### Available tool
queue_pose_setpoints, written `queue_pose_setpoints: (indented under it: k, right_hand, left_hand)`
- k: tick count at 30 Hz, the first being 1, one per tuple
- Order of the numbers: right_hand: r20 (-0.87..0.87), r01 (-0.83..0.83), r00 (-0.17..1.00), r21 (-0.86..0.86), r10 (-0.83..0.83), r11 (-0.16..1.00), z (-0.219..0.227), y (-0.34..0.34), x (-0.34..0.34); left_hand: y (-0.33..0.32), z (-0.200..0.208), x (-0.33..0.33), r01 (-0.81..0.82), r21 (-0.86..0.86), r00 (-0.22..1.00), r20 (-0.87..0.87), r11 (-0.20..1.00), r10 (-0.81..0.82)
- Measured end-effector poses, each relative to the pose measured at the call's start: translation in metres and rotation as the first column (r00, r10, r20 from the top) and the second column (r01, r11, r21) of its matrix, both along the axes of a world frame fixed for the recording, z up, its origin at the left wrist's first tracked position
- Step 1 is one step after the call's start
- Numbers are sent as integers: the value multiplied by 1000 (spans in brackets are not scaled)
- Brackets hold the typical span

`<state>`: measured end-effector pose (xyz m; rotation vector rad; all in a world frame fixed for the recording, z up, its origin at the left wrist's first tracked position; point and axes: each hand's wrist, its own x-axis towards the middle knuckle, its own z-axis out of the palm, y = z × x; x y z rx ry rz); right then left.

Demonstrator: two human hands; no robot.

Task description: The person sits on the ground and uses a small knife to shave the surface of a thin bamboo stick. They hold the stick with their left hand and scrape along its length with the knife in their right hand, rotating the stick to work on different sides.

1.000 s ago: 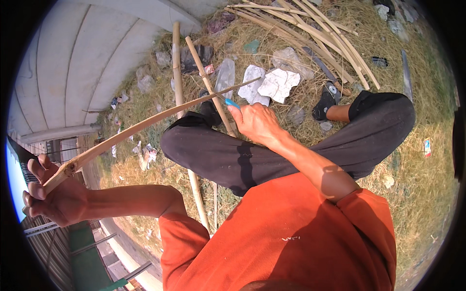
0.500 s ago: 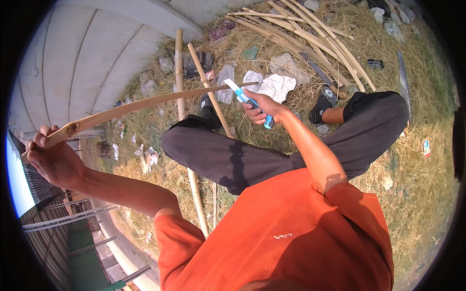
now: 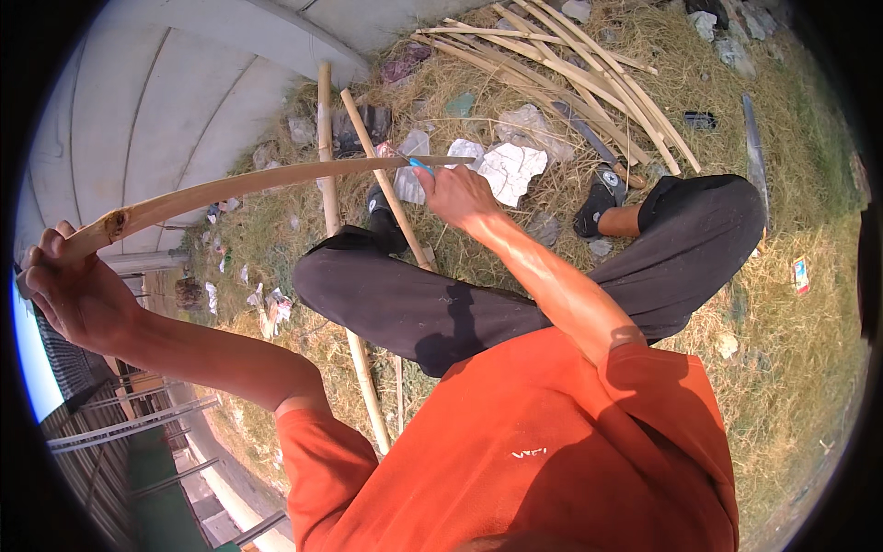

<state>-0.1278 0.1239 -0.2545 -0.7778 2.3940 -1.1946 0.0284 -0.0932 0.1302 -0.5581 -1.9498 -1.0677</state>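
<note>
Left hand [image 3: 81,293] at the far left edge of the frame has its fingers curled round the thick, knotted end of a long, flat, pale-tan bamboo strip [image 3: 276,176]; I judge that this grip out at one end leaves the rest free and the tip within easy reach of the other side. From my remote view the strip arches gently across the upper left, its thin tip near upper centre.

There my right hand [image 3: 462,197] is closed around a small bright-blue hand tool [image 3: 420,166], mostly hidden by the fist, right at the strip. I cannot tell whether its edge touches the wood. With the arms spread wide, the strip seems to be kept stretched clear above the dark, loose trousers [image 3: 395,299].

A straight, round, pale bamboo pole [image 3: 327,147] passes beneath the bent left leg. At upper right, a heap of slender, pale bamboo strips [image 3: 598,90] lies beyond the feet, probably kept out of the elbows' way.
</note>
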Motion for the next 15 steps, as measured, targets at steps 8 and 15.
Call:
queue_pose_setpoints:
  k: [8, 15]
  right_hand:
    - [-43, 70, 996, -61, -73, 996, -41, 14, 17]
    - [-181, 134, 974, -36, -138, 990, -60, 43, 9]
  left_hand:
    - [42, -7, -28, -159, -3, 985, 68, 987, 159]
    - [102, -2, -72, -286, -73, 956, 39, 955, 289]
